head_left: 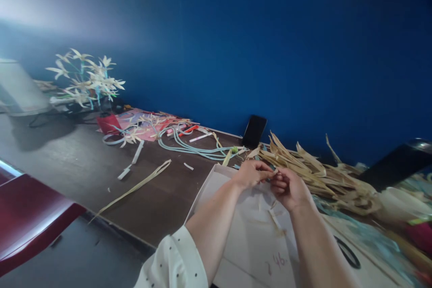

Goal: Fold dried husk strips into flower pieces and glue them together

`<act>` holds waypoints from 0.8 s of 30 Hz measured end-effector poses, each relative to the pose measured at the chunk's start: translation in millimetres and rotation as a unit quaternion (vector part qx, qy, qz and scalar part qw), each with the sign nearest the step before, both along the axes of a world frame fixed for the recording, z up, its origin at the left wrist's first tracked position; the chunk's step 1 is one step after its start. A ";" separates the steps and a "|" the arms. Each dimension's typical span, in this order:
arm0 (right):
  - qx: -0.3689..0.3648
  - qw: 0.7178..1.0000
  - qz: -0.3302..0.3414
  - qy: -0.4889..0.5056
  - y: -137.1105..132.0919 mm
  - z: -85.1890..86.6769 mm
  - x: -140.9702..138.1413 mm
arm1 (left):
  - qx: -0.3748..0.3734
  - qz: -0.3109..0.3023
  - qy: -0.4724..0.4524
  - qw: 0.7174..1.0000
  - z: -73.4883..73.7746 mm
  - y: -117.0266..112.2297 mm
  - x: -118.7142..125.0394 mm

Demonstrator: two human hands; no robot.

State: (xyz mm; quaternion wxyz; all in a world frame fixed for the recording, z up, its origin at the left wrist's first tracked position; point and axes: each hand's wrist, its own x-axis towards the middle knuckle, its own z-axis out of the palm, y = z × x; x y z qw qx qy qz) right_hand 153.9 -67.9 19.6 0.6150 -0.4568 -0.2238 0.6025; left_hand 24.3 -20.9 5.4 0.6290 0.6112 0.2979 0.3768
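Anything in the right hand [290, 189] is too small to tell, and the left edge crops a white container [20, 90].

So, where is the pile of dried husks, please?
In the head view, the pile of dried husks lies on the right, beside the right hand, along the blue wall.

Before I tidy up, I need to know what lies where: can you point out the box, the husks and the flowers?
Box [248, 238]: head view, on a bare part of its floor.
Husks [312, 166]: head view, on the middle of the pile.
Flowers [101, 82]: head view, on petals amid the cluster.
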 end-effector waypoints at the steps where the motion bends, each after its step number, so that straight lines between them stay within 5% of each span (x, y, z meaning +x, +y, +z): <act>1: -0.001 1.000 0.000 0.000 0.0 0.0 -0.1 | 0.003 -0.001 0.000 1.000 -1.4 0.6 0.2; 8: 0.001 0.997 -0.072 -0.020 1.8 -1.4 -3.1 | 0.016 -0.006 0.012 1.000 -5.3 1.9 0.0; 15: 0.013 1.000 0.000 0.020 1.2 -0.4 3.4 | 0.000 -0.015 -0.004 1.000 8.4 -6.6 -2.2; 24: 0.038 0.995 -0.094 -0.019 3.1 -4.4 -2.7 | -0.071 0.061 -0.050 0.994 11.2 1.5 -5.0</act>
